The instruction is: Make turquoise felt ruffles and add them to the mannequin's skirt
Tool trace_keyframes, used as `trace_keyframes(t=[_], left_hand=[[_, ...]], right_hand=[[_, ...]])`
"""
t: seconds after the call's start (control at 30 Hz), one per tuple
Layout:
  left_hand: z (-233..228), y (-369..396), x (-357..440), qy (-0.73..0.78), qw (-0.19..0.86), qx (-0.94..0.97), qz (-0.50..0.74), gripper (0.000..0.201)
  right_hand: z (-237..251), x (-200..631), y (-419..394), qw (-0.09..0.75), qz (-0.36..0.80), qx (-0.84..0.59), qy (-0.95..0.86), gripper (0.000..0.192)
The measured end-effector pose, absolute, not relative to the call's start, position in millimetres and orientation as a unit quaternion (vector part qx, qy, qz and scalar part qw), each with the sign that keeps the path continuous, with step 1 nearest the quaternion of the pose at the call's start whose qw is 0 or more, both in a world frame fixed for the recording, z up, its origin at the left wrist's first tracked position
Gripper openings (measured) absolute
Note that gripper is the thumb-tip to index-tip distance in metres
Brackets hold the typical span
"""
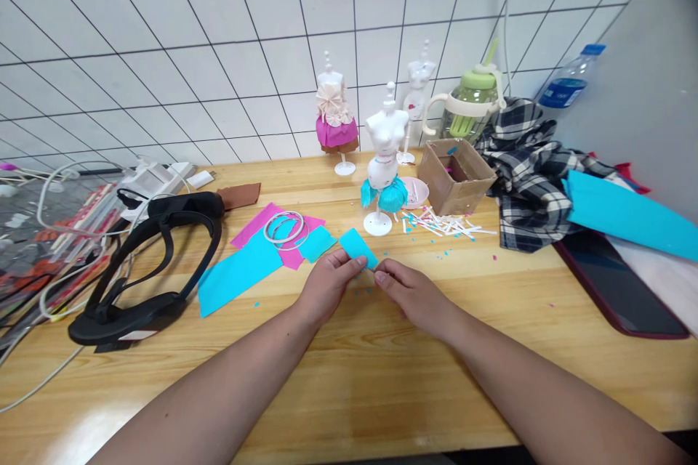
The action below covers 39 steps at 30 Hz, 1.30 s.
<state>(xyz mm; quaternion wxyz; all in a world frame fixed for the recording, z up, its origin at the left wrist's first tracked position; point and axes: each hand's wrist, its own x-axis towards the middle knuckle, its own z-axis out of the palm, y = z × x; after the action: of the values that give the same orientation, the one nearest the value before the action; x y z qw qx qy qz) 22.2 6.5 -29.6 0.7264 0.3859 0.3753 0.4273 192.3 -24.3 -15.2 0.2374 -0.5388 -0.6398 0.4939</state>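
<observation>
Between thumb and fingers, my left hand grips a small bright blue piece of paper, raised just over the table. My right hand is closed in a pinch at the lower right corner of that piece; its fingertips partly hide the corner. Behind the hands stands a small white mannequin on a round base, with blue ruffled pieces around its lower body. Left of my left hand lie a longer blue sheet, pink sheets and white rings.
A mannequin in a pink skirt and a bare one stand near the wall. Right are a cardboard box, paper strips, a jug, plaid cloth and a phone. A black headset lies left.
</observation>
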Motion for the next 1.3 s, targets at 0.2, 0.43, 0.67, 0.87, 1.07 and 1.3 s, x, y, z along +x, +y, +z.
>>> trace_keyframes(t=[0.2,0.43,0.67,0.87,1.07,1.3], left_hand=[[-31.9,6.9,21.4,0.375,0.731,0.384,0.421,0.013],[-34.1,7.4,20.2,0.370,0.736,0.383,0.418,0.011],[-33.5,7.6,20.5,0.373,0.734,0.384,0.418,0.012],[-32.4,6.8,21.3,0.370,0.735,0.383,0.420,0.012],[-31.1,7.8,24.3,0.389,0.711,0.349,0.471,0.013],[-27.0,7.8,24.8,0.401,0.710,0.351,0.461,0.016]], right_hand=[[-19.2,193.4,-23.0,0.261,0.527,-0.523,-0.617,0.026],[-21.7,194.3,-21.7,0.263,0.544,-0.517,-0.606,0.024],[-20.8,194.7,-22.8,0.258,0.543,-0.522,-0.605,0.025],[-20.8,195.5,-21.5,0.259,0.540,-0.522,-0.607,0.024],[-24.9,192.5,-21.8,0.253,0.548,-0.517,-0.608,0.028],[-27.8,181.5,-27.9,0.249,0.621,-0.465,-0.580,0.026]])
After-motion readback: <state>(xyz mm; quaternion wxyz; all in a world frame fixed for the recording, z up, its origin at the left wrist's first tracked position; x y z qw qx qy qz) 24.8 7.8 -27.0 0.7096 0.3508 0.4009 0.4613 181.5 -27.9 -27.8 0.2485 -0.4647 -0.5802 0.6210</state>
